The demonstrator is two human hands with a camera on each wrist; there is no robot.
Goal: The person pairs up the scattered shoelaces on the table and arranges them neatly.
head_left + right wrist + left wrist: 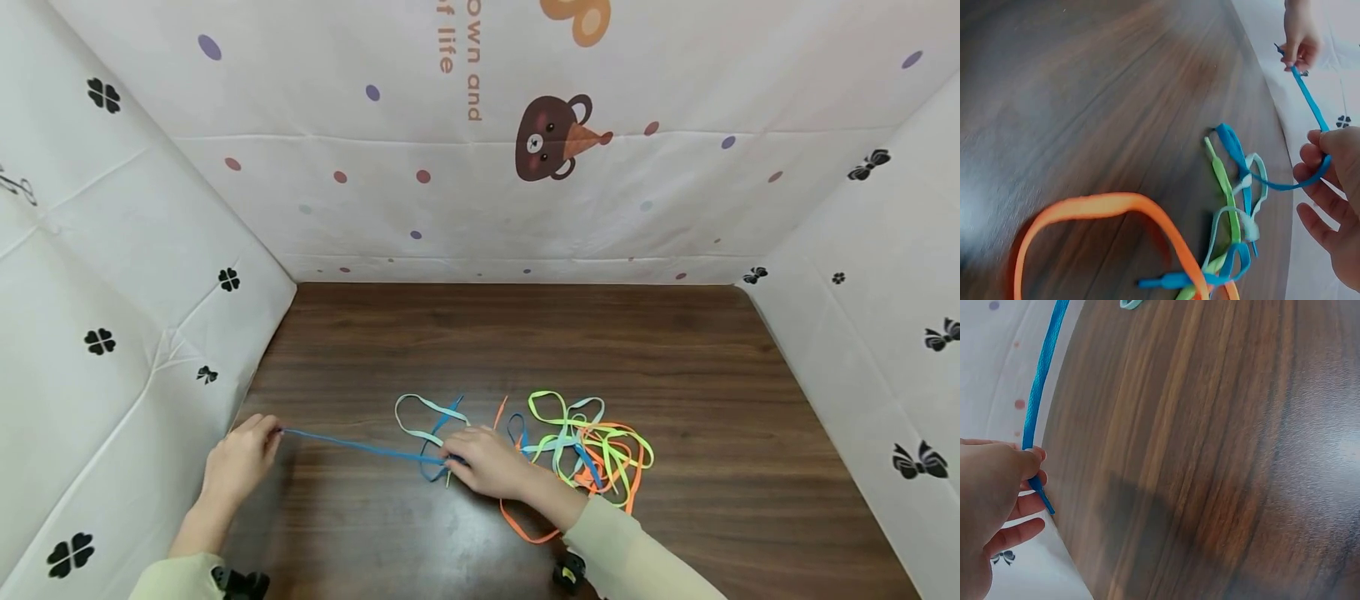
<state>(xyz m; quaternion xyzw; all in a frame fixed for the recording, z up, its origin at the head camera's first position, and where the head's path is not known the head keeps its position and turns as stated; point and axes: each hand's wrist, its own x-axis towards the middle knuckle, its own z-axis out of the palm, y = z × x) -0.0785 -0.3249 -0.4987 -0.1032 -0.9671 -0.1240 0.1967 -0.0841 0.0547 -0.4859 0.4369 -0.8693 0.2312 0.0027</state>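
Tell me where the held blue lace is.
In the head view, left of the tangled laces, the blue lace spans from the left hand to the right hand.

Blue lace (1037, 387) woven cloth, finely textured; tabletop (337, 350) wood-grained, glossy under light; wall sheet (465, 208) matt, creased

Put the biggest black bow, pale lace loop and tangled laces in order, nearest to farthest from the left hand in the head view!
From the left hand:
1. Pale lace loop: partway right, on the table.
2. Tangled laces: farther right.
3. Biggest black bow: on the right wall.
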